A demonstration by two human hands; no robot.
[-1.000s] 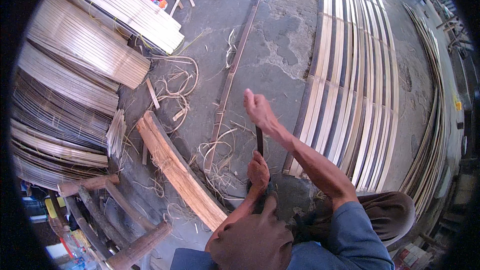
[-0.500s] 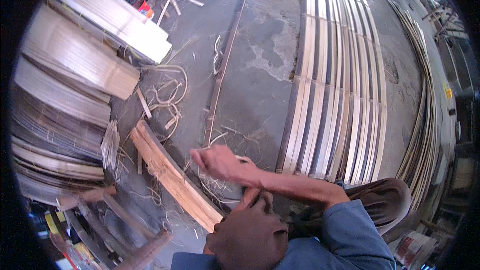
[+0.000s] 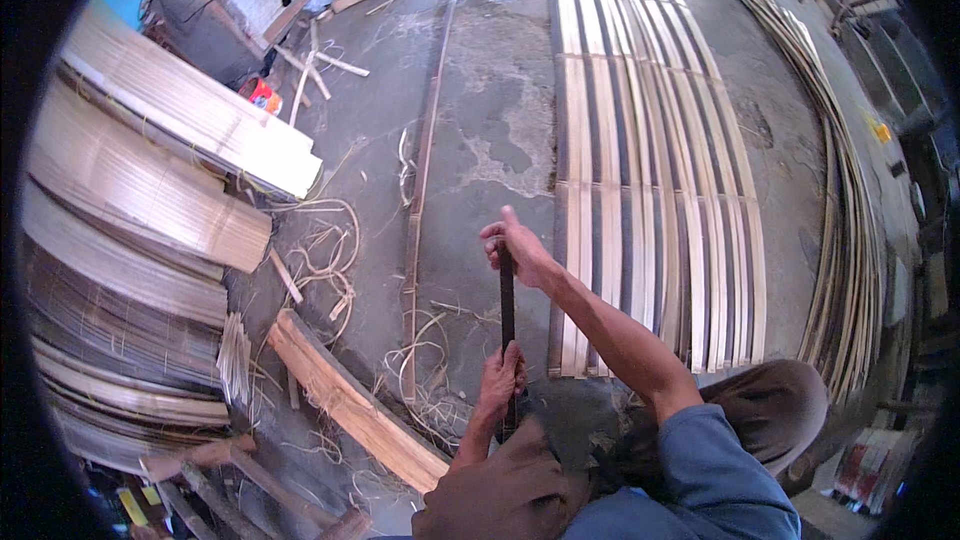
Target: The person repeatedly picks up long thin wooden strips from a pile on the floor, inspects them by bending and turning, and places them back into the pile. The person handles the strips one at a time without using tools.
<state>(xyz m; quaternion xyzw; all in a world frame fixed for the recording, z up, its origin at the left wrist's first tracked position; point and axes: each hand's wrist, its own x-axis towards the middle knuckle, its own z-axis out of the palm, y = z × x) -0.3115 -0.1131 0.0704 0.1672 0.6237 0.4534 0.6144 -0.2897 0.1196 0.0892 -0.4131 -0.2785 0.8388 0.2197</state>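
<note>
We hold a dark bamboo strip [image 3: 507,325] upright over the concrete floor [image 3: 490,130]. Our right hand [image 3: 515,247] has its fingers clenched around the strip's top end; our left hand [image 3: 500,380] grips it lower down, just beside the laid-out row of pale bamboo slats [image 3: 650,190].

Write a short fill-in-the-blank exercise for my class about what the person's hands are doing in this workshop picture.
1. Both hands grip one dark, narrow ____.
2. The right hand holds its far end; the ____ hand holds its near end.
3. To the person's right, pale bamboo slats lie side by side on the concrete ____.

Missing words: strip; left; floor
</note>
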